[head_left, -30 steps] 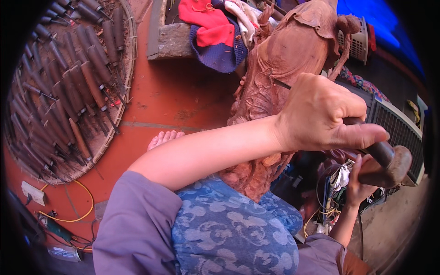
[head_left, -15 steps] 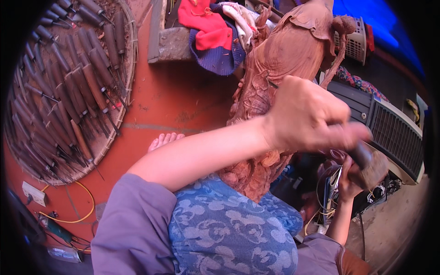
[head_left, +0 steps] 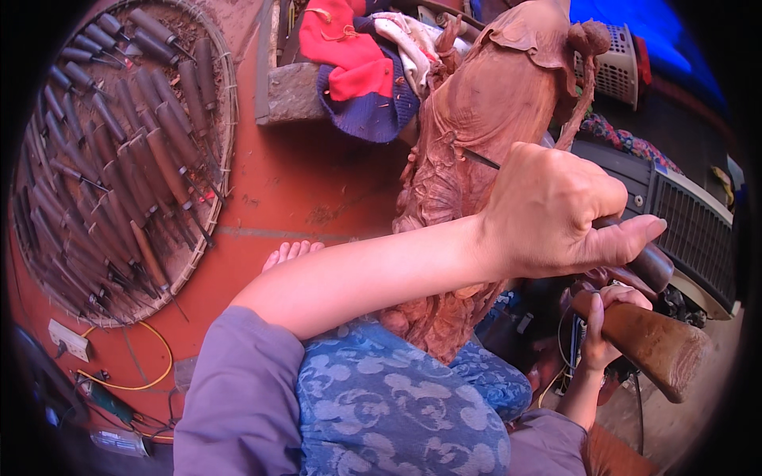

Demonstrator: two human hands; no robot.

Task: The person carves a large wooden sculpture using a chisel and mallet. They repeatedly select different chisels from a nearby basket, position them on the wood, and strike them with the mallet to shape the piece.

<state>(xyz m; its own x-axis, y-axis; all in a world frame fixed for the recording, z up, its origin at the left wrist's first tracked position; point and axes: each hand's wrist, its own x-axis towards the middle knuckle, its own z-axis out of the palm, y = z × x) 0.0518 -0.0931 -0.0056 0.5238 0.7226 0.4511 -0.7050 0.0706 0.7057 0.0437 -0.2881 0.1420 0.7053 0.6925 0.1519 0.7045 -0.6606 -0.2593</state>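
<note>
My left hand [head_left: 556, 214] is wrapped round the dark handle of a chisel [head_left: 655, 266], thumb lying along it. The chisel's thin metal blade runs left from the fist, its tip at the carved folds of a reddish-brown wooden statue [head_left: 492, 111]. This statue leans across the middle, its lower end against my patterned blue trousers. My right hand [head_left: 611, 317], lower right, is closed round a wooden mallet [head_left: 659, 345], partly hidden behind it. The mallet's head is below the chisel's butt end, apart from it.
A round woven tray [head_left: 186, 274] full of wooden-handled carving tools lies on the red tiled floor [head_left: 278, 190] at left. Red and dark blue cloth [head_left: 369, 95] hangs over a block at the back. A grey vented unit [head_left: 690, 230] and cables stand right; a power strip [head_left: 70, 339] lies lower left.
The mallet has swung down and away from the chisel's butt end, with my right hand. My left hand has shifted slightly right, and more of the chisel blade shows.
</note>
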